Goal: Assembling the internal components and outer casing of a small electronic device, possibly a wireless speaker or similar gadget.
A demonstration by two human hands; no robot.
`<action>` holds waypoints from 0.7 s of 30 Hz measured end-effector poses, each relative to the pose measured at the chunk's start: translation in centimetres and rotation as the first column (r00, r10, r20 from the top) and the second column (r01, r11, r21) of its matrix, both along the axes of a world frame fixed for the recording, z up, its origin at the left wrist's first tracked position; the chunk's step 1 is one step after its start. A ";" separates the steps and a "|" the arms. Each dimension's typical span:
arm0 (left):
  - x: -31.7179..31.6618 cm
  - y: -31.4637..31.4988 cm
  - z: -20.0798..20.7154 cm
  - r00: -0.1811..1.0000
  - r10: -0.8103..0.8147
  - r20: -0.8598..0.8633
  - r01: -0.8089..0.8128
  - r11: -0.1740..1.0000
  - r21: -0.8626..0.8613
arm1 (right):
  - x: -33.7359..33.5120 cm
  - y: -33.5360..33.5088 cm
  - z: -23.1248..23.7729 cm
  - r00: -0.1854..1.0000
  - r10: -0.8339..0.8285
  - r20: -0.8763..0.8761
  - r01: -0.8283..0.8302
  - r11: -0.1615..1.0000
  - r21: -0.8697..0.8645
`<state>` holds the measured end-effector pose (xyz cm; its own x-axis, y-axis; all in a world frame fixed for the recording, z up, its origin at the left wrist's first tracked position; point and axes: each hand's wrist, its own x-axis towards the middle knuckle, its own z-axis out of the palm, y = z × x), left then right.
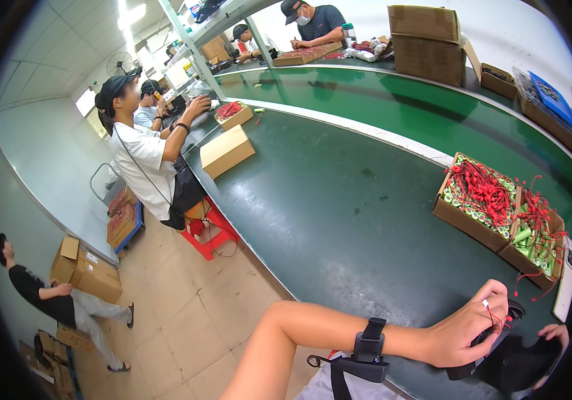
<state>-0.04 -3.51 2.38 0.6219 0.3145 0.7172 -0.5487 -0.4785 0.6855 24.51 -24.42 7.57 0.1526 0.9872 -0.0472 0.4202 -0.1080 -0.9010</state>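
Observation:
My left hand point(469, 331) reaches over the near right part of the green table with its fingers bent inward. Thin red wires with a small white connector point(486, 304) come out between those fingers. Beneath the palm lies a black object point(516, 311), mostly covered by the hand. At the right rim my right hand point(555, 333) shows only in part, its fingers curled at the edge of a dark shape point(522, 363); what they hold is hidden. Beyond my hands, a cardboard box point(470, 225) holds green cells and red-capped wires, beside a second box point(531, 273) of green cells with trailing leads.
A closed cardboard box point(227, 151) and a small box of red leads point(234, 115) stand farther along the table point(339, 200). A person in white point(144, 160) works there near a red stool point(210, 233). Another person carries a carton point(89, 270). Across the green belt point(339, 110) others work.

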 end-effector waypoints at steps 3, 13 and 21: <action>-0.2 -0.1 0.0 1.000 -0.014 0.013 0.014 1.000 0.003 | -1.1 0.9 -0.6 0.995 -0.020 -0.093 0.022 1.000 0.020; -1.4 2.1 1.4 0.971 0.098 -0.219 -0.063 0.985 0.161 | -3.4 7.3 -1.4 0.947 0.027 -0.321 -0.014 0.999 0.043; -0.1 1.2 1.5 0.975 0.019 -0.221 0.020 0.985 0.172 | -3.0 5.0 -0.4 0.971 -0.119 -0.205 0.103 0.991 -0.088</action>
<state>-0.15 -2.35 3.83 0.7711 0.1986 0.6049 -0.3928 -0.5994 0.6974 21.52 -19.43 7.21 0.2397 0.9569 -0.1637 0.2046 -0.2147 -0.9550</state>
